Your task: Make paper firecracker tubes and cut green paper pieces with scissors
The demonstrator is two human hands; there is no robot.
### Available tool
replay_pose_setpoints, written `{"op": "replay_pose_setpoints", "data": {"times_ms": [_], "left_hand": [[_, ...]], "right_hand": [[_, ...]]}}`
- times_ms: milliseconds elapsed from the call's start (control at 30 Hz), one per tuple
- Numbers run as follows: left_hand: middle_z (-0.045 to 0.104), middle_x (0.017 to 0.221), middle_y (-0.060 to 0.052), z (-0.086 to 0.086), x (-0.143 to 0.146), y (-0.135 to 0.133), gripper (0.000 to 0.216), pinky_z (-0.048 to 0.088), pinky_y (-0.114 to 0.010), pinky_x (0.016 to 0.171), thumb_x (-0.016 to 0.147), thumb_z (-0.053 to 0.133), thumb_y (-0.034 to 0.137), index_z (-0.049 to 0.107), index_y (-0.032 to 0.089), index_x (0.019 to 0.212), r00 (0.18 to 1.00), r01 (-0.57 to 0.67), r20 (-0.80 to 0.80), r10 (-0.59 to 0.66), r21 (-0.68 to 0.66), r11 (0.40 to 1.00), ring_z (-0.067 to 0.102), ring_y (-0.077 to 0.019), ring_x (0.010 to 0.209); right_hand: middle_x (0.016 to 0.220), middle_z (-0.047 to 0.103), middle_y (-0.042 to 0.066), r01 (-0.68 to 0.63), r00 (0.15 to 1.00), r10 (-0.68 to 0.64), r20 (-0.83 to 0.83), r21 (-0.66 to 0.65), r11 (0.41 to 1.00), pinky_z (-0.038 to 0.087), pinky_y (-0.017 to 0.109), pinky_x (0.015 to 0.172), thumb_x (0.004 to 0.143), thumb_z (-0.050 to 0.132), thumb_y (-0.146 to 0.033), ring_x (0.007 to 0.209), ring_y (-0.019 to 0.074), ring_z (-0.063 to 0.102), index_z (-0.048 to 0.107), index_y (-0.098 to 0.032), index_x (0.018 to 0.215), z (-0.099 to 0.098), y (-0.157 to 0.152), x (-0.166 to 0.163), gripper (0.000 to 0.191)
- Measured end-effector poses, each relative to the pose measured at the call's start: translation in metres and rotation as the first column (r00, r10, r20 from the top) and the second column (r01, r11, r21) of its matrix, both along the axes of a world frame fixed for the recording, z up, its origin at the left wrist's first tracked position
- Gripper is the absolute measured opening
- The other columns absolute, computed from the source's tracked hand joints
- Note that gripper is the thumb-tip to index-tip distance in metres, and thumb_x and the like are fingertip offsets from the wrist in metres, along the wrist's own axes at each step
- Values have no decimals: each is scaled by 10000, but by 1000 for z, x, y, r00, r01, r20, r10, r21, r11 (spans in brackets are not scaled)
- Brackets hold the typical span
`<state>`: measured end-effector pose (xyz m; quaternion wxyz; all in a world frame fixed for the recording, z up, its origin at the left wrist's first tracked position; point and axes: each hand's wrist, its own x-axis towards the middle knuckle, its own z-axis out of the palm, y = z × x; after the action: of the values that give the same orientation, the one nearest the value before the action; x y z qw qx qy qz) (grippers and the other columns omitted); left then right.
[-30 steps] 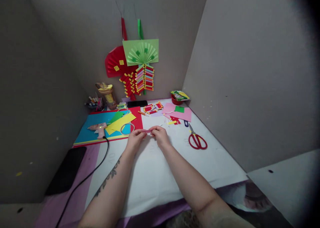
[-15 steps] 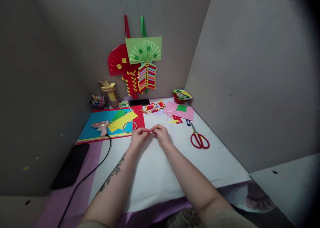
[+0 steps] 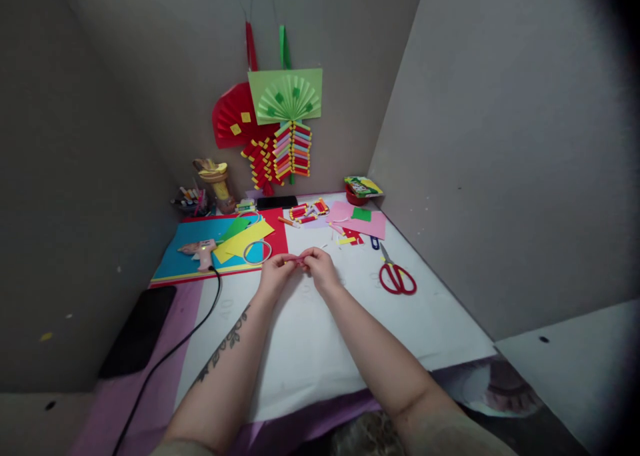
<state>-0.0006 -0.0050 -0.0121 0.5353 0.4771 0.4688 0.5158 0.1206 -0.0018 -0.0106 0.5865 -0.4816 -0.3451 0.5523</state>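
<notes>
Two hands on one small pink paper strip [image 3: 299, 261]: left hand [image 3: 274, 277] and right hand [image 3: 321, 269] each pinch an end in a fingertip grip, just above the white worktop [image 3: 310, 336]. Looks half rolled; finished red-and-yellow paper rolls [image 3: 307, 211] lie at 12 o'clock, red-handled scissors [image 3: 397, 277] at 3.

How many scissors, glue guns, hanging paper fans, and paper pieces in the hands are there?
Scissors: 1
Glue gun: 1
Hanging paper fans: 2, red fan and green fan
Pink paper piece, between left hand and right hand: 1
Total: 5
</notes>
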Motion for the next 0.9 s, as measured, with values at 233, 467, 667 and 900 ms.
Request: {"op": "replay_pose_setpoints", "data": {"times_ms": [233, 467, 667, 900], "left_hand": [[703, 735, -52, 2, -3, 3, 218, 501, -277, 771, 575, 726, 164, 683, 109, 782, 968, 10, 250, 33, -168, 986, 642, -145, 701], [693, 706, -42, 13, -11, 3, 142, 523, -212, 724, 590, 716, 89, 676, 114, 724, 927, 56, 371, 50, -269, 961, 635, -113, 666], [684, 704, -51, 15, -14, 4, 103, 534, -185, 677, 637, 657, 37, 661, 102, 717, 920, 74, 387, 64, -331, 941, 636, -106, 642], [677, 686, -53, 18, -14, 2, 108, 536, -178, 615, 643, 634, 19, 651, 108, 702, 920, 110, 390, 35, -341, 933, 640, -110, 618]], "right_hand": [[564, 506, -78, 23, 997, -37, 70, 194, 981, 346, 198, 474, 579, 526, -174, 483, 89, 446, 486, -212, 712, -1, -1, 0, 144], [775, 610, 9, -181, 909, 10, 417, 373, 910, 426, 249, 673, 710, 498, -181, 751, 154, 552, 617, -198, 732, -1, -3, 7, 123], [829, 627, 22, -233, 893, 48, 448, 368, 900, 436, 272, 715, 718, 578, -249, 793, 173, 567, 661, -208, 787, 2, -3, 11, 116], [835, 635, 15, -248, 882, 53, 469, 365, 897, 427, 273, 738, 730, 558, -244, 787, 164, 560, 661, -213, 793, -3, 2, 16, 125]]}}
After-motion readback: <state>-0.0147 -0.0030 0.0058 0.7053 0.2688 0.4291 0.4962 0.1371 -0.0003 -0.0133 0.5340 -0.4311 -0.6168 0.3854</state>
